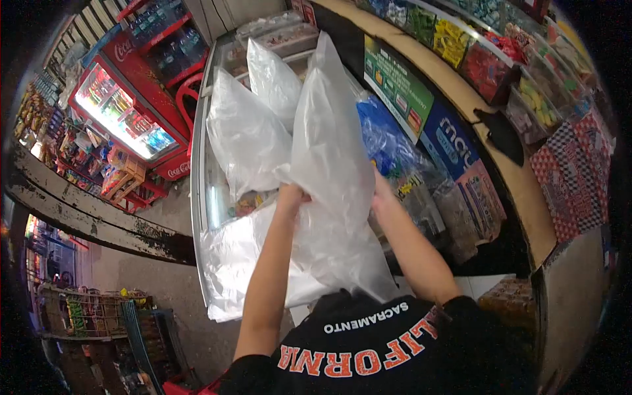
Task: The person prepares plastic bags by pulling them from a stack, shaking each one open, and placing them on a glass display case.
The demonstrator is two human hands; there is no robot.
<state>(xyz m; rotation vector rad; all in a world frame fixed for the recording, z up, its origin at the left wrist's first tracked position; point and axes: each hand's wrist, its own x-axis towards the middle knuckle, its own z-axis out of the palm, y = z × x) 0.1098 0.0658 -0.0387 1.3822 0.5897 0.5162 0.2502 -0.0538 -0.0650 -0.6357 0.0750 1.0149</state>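
Note:
A large clear plastic bag (pixel 332 131), puffed out and tapering to a point, stands in front of me over the glass counter. My left hand (pixel 294 194) grips its left side, the fingers closed in the plastic and partly hidden. On the right edge, my right hand (pixel 380 187) is against the same bag, its fingers mostly covered by the plastic. The bag's loose lower end hangs down toward my shirt. Just beyond my left hand stand two more puffed plastic bags, a wide one (pixel 243 135) and a smaller one (pixel 273 79). Flat plastic bags (pixel 230 263) lie at the counter's near left.
A blue plastic package (pixel 388 135) and other packets lie right of the bag. Along the right runs a ledge (pixel 454 85) with candy containers (pixel 487 69). A red drinks fridge (pixel 125 112) stands at the left, past the counter's metal edge (pixel 197 197).

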